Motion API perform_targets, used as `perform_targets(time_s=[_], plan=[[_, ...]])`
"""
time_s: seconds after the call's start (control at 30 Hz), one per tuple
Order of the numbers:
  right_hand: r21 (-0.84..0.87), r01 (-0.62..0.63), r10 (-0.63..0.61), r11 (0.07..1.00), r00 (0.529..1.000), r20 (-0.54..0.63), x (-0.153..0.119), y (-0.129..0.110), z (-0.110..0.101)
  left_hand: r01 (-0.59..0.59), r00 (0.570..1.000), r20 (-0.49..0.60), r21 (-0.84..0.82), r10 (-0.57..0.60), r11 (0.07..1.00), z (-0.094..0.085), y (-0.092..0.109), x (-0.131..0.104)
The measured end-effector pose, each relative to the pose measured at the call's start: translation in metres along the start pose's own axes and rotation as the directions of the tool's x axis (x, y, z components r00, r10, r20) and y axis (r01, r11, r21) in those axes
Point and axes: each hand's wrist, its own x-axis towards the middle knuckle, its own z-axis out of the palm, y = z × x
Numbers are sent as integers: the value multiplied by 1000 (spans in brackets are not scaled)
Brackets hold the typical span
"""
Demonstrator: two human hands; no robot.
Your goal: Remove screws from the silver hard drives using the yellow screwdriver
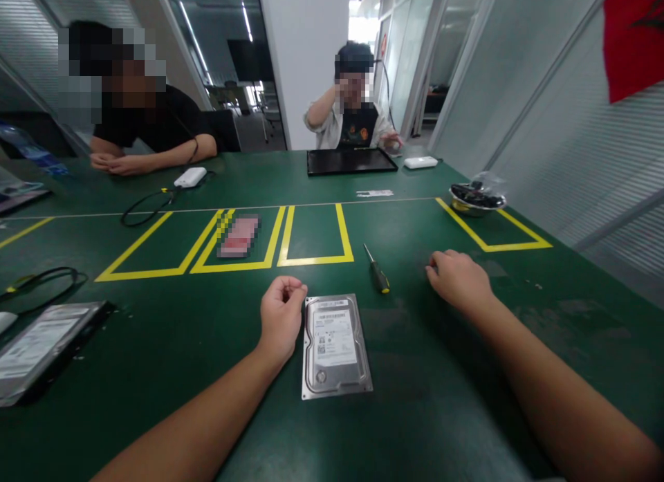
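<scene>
A silver hard drive (337, 347) lies flat on the green table, its white label facing up. My left hand (283, 312) rests at its upper left corner, with thumb and fingers closed together. Whatever those fingers may hold is too small or hidden to make out. To the right, my right hand (459, 278) is on the table with its fingers curled under, so its inside is hidden. Between the hands, beyond the drive, lies a screwdriver (380, 276) with a dark green and yellow handle, its tip pointing away from me.
Yellow tape outlines (316, 261) mark the table; a blurred pinkish item (239, 236) lies in one. A bowl (477, 200) of dark parts stands far right. Another hard drive (44, 344) and a black cable (52, 285) are at left. Two people sit opposite, one behind a black tray (351, 162).
</scene>
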Motion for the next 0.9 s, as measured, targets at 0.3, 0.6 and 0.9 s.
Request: perform_targets(time_s=[0.3, 0.6, 0.9], plan=[[-266, -313, 381, 912, 887, 262, -7, 96, 12, 18, 1000, 23, -21, -17, 1000, -1, -1, 1], [-223, -357, 414, 907, 855, 313, -10, 122, 29, 9, 1000, 23, -19, -9, 1000, -1, 1, 1], [-179, -397, 424, 900, 893, 152, -5, 137, 34, 8, 999, 31, -11, -8, 1000, 0, 0, 1]])
